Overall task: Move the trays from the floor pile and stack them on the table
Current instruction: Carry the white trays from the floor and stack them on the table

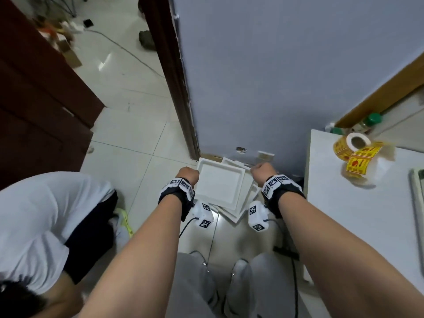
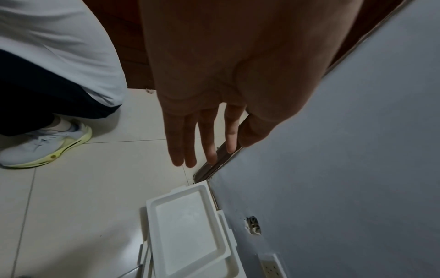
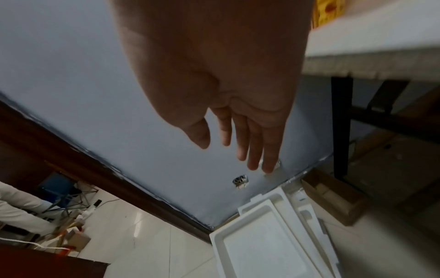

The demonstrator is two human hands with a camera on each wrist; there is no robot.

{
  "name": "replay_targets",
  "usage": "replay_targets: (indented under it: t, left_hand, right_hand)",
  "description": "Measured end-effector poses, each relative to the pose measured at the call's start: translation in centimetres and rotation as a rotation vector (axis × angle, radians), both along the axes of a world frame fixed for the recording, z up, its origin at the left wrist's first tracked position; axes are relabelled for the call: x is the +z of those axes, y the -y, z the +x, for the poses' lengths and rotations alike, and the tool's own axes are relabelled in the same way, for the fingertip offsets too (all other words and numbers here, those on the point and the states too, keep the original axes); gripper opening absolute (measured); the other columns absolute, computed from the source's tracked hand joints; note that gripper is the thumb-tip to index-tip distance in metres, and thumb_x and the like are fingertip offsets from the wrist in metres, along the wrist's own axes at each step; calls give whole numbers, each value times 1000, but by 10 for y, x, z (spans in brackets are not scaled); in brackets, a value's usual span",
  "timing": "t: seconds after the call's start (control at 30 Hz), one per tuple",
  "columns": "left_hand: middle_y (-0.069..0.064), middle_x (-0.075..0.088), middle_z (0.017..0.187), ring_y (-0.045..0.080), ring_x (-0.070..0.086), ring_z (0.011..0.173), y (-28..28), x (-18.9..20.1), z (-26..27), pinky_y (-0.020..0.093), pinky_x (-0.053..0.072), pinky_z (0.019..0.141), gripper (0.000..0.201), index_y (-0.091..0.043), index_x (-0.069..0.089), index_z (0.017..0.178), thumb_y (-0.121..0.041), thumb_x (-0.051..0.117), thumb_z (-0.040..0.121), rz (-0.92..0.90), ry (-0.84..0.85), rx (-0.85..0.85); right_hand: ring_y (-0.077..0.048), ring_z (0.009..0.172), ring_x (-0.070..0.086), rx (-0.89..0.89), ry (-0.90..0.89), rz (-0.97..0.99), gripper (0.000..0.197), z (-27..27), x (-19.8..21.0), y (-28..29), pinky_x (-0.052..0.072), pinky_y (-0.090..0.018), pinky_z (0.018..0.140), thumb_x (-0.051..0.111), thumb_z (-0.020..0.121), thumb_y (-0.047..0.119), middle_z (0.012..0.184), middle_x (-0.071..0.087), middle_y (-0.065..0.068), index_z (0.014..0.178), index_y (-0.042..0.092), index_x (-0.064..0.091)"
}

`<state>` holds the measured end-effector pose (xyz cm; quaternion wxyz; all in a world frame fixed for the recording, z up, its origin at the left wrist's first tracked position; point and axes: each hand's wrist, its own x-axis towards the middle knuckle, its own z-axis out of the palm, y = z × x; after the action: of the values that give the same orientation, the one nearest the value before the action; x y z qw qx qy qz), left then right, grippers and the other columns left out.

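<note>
**Reaching for the floor pile**

Below the straight, empty fingers (image 2: 188, 143) of both hands, the white trays (image 1: 220, 184) lie piled on the floor against the wall. Left hand (image 1: 187, 175) and right hand (image 1: 261, 172) hover above the top tray's edges, touching nothing. This looks like the approach; next, lower, grip opposite rims, lift toward the bench (image 1: 358, 203) on the right.

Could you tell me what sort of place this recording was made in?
Probably an ordinary indoor room used as a makeshift work or storage space: a glossy tiled floor, a dark wooden door frame beside a painted wall, white trays piled on the floor, and a table carrying a roll of yellow labels.
</note>
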<state>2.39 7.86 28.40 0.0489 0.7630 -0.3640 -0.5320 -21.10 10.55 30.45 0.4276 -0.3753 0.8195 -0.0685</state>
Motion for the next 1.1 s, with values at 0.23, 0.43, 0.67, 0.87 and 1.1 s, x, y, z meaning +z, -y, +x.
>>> replay_targets:
  t: [0.23,0.43,0.67,0.87,1.1]
  left_hand:
    - [22,61,131,23,51,89,40,-156,19,44,52,100,30,-3,63,117,-16,46,96,-56,58,-121]
    - [23,61,130,25,50,90,74,-292,25,41,52,99,37,3,59,126,-15,46,97,-71,79,-155]
    - [20,52,137,37,55,120,97,-420,22,36,44,99,54,2,38,141,-17,54,93,-61,126,-139]
    - [18,47,144,36,50,129,99,-497,22,40,42,105,79,-6,11,154,-15,58,91,-104,139,-88]
    - [19,57,126,36,58,113,95,-499,25,35,45,85,66,2,30,144,-12,60,88,-92,118,-29]
  right_hand:
    - [-33,82,68,-53,2,105,42,19,-174,32,58,-38,76,54,84,24,100,70,-17,119,1,58]
    - [-33,89,61,-41,-46,165,37,20,-297,47,42,-27,69,50,92,21,108,65,-18,120,-4,51]
    - [-36,109,59,-110,-69,159,51,15,-423,61,45,-35,78,55,92,18,124,58,-23,134,-7,43]
    - [-35,126,49,-144,-71,142,54,6,-495,54,42,-38,100,58,90,17,137,49,-21,137,-4,42]
    - [-34,119,55,-221,-65,79,56,1,-489,51,47,-34,87,63,90,17,133,53,-18,137,-3,39]
